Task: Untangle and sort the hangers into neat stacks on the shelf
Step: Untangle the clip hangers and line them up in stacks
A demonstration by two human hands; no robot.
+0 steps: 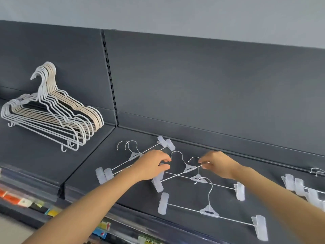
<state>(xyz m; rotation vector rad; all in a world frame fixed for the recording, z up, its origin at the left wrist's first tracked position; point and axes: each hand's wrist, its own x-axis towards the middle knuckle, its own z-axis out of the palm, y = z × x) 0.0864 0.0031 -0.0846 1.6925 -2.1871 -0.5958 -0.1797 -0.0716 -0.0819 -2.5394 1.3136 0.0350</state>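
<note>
Clip hangers with metal rods and frosted plastic clips lie on the dark shelf (133, 196). A pair stacked together (135, 155) lies at the left of this bay. Two crossed clip hangers (190, 169) lie tangled in the middle. My left hand (152, 164) grips one tangled hanger near its left clip. My right hand (217, 164) pinches the rod's right end between thumb and fingers. One separate clip hanger (210, 211) lies flat at the front.
A stack of white and beige wire hangers (52, 110) leans on the left bay's back panel. More clip hangers (306, 189) lie at the right edge. Price-tag strips (26, 201) run along the shelf front. A slotted upright (110, 76) divides the bays.
</note>
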